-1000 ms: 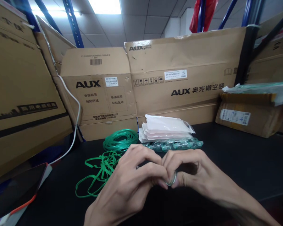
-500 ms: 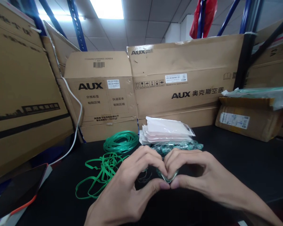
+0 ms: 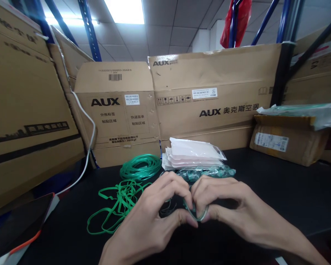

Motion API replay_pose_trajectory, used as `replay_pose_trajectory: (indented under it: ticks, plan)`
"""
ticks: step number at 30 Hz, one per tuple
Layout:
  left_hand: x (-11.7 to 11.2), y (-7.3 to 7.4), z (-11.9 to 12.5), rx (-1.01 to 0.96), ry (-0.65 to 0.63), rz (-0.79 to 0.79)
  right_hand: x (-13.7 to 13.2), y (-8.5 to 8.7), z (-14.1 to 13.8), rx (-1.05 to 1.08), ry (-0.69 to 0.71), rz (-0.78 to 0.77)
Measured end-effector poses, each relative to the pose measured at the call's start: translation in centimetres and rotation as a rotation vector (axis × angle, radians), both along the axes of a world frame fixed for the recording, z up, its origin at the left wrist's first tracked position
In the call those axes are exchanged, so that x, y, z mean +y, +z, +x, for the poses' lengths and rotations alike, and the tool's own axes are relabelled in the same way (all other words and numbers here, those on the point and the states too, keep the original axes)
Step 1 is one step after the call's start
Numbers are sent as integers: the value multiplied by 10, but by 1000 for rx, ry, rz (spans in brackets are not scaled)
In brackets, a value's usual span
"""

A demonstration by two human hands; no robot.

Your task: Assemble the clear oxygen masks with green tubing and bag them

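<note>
Both hands meet at the middle of the black table, fingertips pinched around a small clear, green-tinted plastic piece (image 3: 198, 217) with a curved rim. My left hand (image 3: 157, 213) grips its left side between thumb and bent fingers. My right hand (image 3: 228, 206) holds the other side the same way. Fingers hide most of the piece, so its full shape cannot be made out. Beside my left fingers lie thin shiny pieces (image 3: 167, 209), partly covered. Left of that hand is a tangle of flat green elastic straps (image 3: 121, 202). Behind the hands rest several clear greenish plastic parts (image 3: 209, 172).
A coil of green tubing (image 3: 140, 166) lies beside a stack of white packets (image 3: 195, 150). Cardboard panels (image 3: 182, 121) wall off the back. An open carton (image 3: 281, 141) stands at right; a phone-like device (image 3: 22, 224) with a white cable (image 3: 91, 140) is at left.
The pinched plastic piece has bent or turned slightly, and more of its curved rim shows below the fingers. My thumbs have moved a little apart and down.
</note>
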State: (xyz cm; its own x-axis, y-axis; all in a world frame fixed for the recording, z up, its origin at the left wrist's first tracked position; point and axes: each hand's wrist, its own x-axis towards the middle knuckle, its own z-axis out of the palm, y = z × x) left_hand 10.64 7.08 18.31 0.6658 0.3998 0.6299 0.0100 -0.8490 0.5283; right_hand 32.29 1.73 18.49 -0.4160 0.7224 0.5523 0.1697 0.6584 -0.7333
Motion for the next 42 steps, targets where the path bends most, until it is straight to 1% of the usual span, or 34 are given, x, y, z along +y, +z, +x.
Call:
replay_pose_trajectory:
  ticks: [3,7,12,16,19,22,25,30,33,36,37,38,39,41,42]
  plan:
    - [0,0,1,3,-30,-15,-1,0,-1,5,-5,25]
    - [1,2,2,11,-72,-32,-1,0,-1,-12,-37,22]
    - [1,3,2,-17,-72,-17,-1,1,0,-16,-65,15]
    - [0,1,2,-45,-38,-33,0,0,1,23,0,-41]
    - [0,0,3,-33,-1,-48,1,-1,1,55,54,-46]
    - [-2,1,4,-20,-21,-50,1,-1,2,55,53,-14]
    - [-4,3,5,-45,-58,-95,-2,2,2,31,34,-2]
    - [-8,4,8,-70,-106,-130,-6,1,1,38,43,-62]
    - [-7,3,9,-55,-94,-135,-1,-4,2,69,72,-107]
    - [-6,4,6,-32,-52,-118,5,-8,3,81,75,-113]
    - [-7,5,4,-24,-27,-107,5,-8,2,60,36,-89]
    - [-7,7,3,-15,1,-99,3,-7,0,33,-41,-34]
    - [-7,8,2,-3,34,-97,1,-6,-2,7,-155,61]
    - [-8,9,3,26,95,-146,-9,-7,-10,-30,-419,341]
    - [-9,8,6,44,120,-203,-15,-8,-14,-54,-510,473]
